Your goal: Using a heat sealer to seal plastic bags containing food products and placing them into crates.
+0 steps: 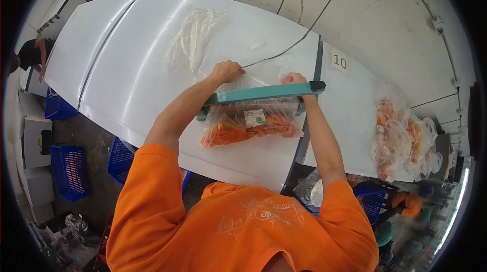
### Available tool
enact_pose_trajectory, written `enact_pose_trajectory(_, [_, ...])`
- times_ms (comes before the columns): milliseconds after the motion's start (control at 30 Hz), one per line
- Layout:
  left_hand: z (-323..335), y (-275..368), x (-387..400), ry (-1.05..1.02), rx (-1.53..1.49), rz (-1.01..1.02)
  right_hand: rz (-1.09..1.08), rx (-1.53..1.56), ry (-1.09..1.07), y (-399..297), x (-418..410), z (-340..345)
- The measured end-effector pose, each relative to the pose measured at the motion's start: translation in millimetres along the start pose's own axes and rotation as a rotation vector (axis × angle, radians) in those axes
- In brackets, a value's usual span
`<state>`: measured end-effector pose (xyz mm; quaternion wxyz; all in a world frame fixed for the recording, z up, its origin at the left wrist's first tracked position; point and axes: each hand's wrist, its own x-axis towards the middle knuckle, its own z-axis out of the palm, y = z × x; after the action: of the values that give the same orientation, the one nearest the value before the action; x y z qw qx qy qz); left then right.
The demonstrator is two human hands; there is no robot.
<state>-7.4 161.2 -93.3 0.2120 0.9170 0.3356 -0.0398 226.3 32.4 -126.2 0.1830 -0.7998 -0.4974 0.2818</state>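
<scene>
A clear plastic bag (249, 127) with orange contents and a small white label lies across a bag sealer, its mouth end passing behind the sealer's teal arm (262, 94). My left hand (228, 71) is closed on the far left side of the bag's mouth. Beyond the black-tipped end of the arm, my right hand (295, 79) pinches the bag's right corner. My right wrist passes close to that tip and is partly behind it. Whether the arm touches the bag is hard to tell.
Loose clear plastic bags (198, 36) lie beyond my left hand. A black cable (304, 36) runs across the white worktop (133, 66) from the wall. Filled bags (399, 139) are heaped at right. Blue crates (70, 171) stand on the floor. At far left is another person (36, 55).
</scene>
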Motion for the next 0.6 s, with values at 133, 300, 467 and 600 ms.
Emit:
enact_pose_trajectory(133, [4, 1, -2, 0.042, -0.022, -0.052, -0.045, 0.789, 0.075, -9, -31, -63])
enact_pose_trajectory(300, [10, 2, 1, 0.086, -0.031, -0.061, -0.154, 0.073, -0.181, -37, -70, -90])
enact_pose_trajectory(467, [13, -7, -10, 0.069, -0.040, -0.162, -0.118, -0.324, -0.048, -48, -81, -69])
enact_pose_trajectory(600, [16, -14, -22, 0.154, -0.018, -0.167, -0.179, -0.315, -0.047, -34, -75, -64])
